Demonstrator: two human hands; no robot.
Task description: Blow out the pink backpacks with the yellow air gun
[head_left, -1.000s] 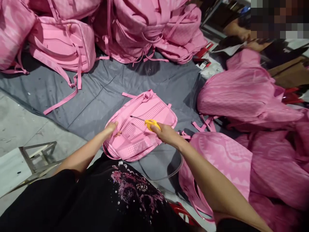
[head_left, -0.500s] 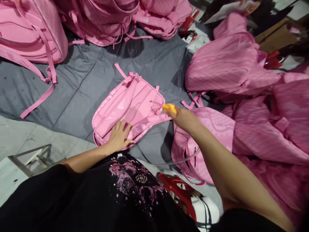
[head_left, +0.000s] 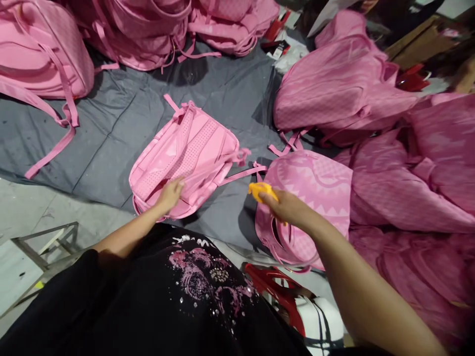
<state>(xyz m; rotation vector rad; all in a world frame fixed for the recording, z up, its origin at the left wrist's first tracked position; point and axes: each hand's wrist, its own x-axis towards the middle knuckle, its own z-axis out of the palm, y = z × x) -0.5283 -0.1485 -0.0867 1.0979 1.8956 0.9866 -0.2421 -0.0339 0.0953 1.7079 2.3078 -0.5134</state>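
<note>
A pink backpack [head_left: 218,136] lies with its perforated back panel and shoulder straps upward on the grey sheet. My left hand [head_left: 170,195] is closed at its near side, fingers curled round a shoulder strap [head_left: 208,165] that stretches toward the right; the strap's far end is blurred. In my right hand [head_left: 291,205] is a yellow air gun [head_left: 262,190], its front pointing left, apart from the backpack. Beneath that hand a second pink backpack [head_left: 315,173] rests with its patterned front up; my forearm partly hides it.
Grey sheeting [head_left: 111,123] covers the surface. More pink backpacks stand along the back [head_left: 144,34] and are heaped at the right [head_left: 408,188]. A red stool [head_left: 274,282] is below at the right, and a metal-framed stand [head_left: 48,247] at the left.
My left hand has gone from flat and spread on the backpack to closed on a strap. My right hand with the air gun has drawn back from the backpack, toward me.
</note>
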